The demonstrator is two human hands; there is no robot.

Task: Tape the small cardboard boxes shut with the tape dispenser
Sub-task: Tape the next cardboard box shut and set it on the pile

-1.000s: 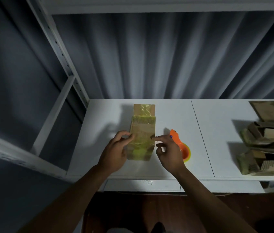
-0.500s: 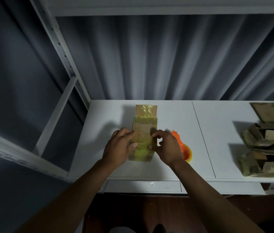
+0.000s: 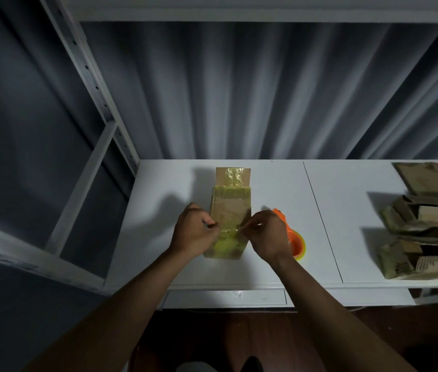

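A white worktop [image 3: 266, 272] carries a small cardboard box [image 3: 230, 210] patched with yellowish tape, an orange tape dispenser [image 3: 294, 241] just right of it, and a heap of flattened cardboard boxes [image 3: 427, 224] at the far right.

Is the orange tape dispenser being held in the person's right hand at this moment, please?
No, the tape dispenser lies on the white table behind the right hand, which pinches at the cardboard box instead.
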